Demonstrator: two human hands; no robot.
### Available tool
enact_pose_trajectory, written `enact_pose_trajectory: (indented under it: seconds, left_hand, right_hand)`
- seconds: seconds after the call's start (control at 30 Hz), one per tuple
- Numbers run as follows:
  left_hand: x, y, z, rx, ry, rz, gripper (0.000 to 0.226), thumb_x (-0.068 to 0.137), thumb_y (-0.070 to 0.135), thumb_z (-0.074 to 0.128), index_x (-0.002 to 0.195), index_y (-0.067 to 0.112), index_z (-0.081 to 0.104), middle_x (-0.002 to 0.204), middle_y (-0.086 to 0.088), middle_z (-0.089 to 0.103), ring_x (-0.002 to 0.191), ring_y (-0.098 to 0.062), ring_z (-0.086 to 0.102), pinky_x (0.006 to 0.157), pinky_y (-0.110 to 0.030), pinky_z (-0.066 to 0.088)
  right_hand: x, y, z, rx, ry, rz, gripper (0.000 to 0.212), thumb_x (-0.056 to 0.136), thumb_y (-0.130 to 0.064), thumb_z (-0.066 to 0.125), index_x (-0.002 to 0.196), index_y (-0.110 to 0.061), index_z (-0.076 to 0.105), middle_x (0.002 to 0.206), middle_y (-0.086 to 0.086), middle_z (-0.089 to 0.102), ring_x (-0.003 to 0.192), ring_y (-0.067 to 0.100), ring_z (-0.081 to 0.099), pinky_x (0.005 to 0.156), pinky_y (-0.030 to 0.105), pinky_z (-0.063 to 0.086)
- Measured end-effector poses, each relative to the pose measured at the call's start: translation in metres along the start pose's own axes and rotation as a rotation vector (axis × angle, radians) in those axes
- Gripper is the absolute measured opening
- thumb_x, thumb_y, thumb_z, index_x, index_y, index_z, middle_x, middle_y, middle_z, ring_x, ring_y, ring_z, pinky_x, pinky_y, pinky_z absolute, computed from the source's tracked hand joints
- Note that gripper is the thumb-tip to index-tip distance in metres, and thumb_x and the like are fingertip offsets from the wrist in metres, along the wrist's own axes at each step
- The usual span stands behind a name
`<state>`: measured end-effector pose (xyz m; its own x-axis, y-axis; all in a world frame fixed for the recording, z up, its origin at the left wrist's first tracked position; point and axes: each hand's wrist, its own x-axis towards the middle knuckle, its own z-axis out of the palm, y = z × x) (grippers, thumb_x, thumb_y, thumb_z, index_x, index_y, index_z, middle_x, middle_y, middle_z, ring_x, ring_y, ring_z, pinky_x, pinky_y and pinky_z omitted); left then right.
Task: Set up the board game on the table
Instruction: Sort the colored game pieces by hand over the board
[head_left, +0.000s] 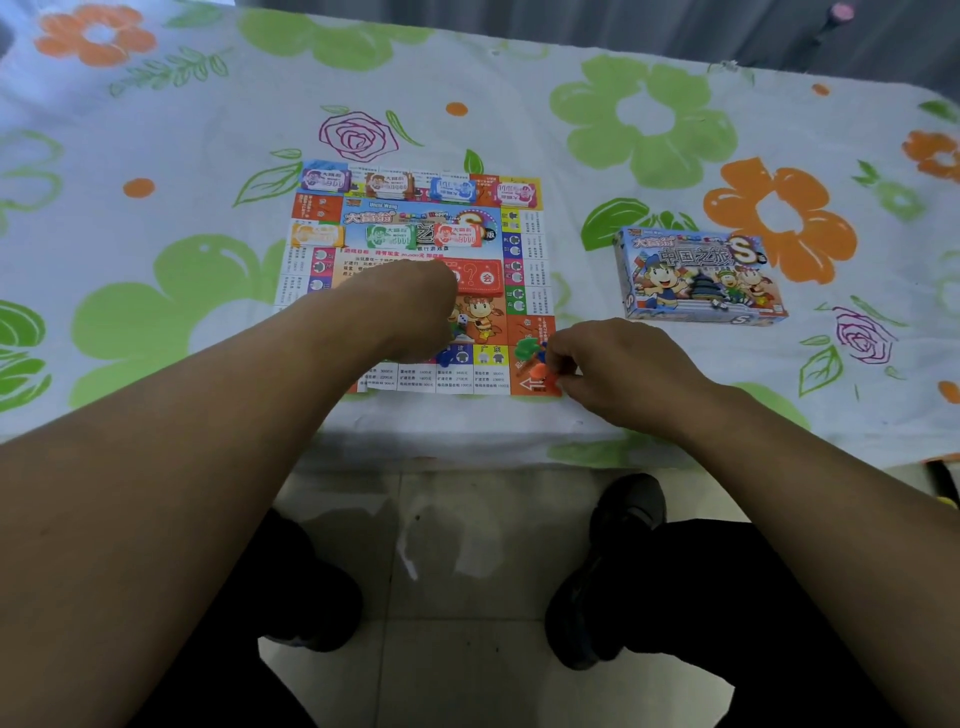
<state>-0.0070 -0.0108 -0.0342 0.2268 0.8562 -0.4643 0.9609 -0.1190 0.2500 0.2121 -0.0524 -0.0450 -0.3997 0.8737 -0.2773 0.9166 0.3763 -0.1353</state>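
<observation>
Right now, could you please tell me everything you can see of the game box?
The game box is a flat blue cardboard carton printed with cartoon children, a tiered tower, Chinese lettering and a large S. It lies face up, slightly skewed, on the floral tablecloth, right of the board and apart from it; nothing else touches it.

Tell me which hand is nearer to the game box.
Right. The right hand pinches an orange token on the board's near right corner, left of the game box; the left hand is over the board's middle, farther left.
</observation>
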Motion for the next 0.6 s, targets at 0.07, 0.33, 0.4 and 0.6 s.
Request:
enact_pose_trajectory:
  seconds: [0.07, 0.33, 0.4, 0.6]
  left_hand:
    - [0.001, -0.001, 0.0, -0.002, 0.004, 0.0, 0.028, 0.095, 0.018, 0.061, 0.123, 0.014, 0.057, 0.109, -0.005, 0.059, 0.092, -0.021, 0.056, 0.074, -0.033, 0.047]
    - [0.001, -0.003, 0.003, 0.005, 0.02, 0.003, 0.031, 0.095, 0.014, 0.06, 0.126, 0.013, 0.057, 0.115, -0.007, 0.061, 0.097, -0.023, 0.058, 0.078, -0.034, 0.051]
    - [0.0, -0.001, 0.004, 0.021, 0.023, 0.01, 0.032, 0.095, 0.011, 0.059, 0.127, 0.012, 0.058, 0.118, -0.008, 0.062, 0.099, -0.024, 0.059, 0.079, -0.035, 0.052]
    - [-0.004, -0.003, 0.01, 0.087, 0.023, 0.02, 0.033, 0.093, 0.01, 0.058, 0.125, 0.015, 0.06, 0.121, -0.008, 0.063, 0.105, -0.029, 0.061, 0.089, -0.045, 0.055]
  right_hand:
    - [0.0, 0.0, 0.0, 0.01, -0.009, 0.004, 0.01, 0.094, -0.026, 0.06, 0.102, -0.022, 0.065, 0.105, 0.001, 0.07, 0.091, 0.025, 0.063, 0.075, 0.042, 0.055]
    - [-0.003, 0.0, -0.014, 0.035, -0.008, 0.036, 0.012, 0.091, -0.028, 0.06, 0.101, -0.025, 0.066, 0.102, -0.003, 0.07, 0.09, 0.023, 0.063, 0.075, 0.041, 0.055]
    - [-0.003, 0.0, -0.021, 0.041, 0.025, 0.047, 0.013, 0.091, -0.025, 0.058, 0.1, -0.023, 0.067, 0.1, -0.003, 0.071, 0.089, 0.024, 0.064, 0.075, 0.041, 0.056]
    - [0.006, -0.008, -0.03, 0.066, 0.118, 0.03, 0.014, 0.093, -0.028, 0.055, 0.096, -0.021, 0.068, 0.096, -0.003, 0.071, 0.086, 0.024, 0.064, 0.073, 0.041, 0.055]
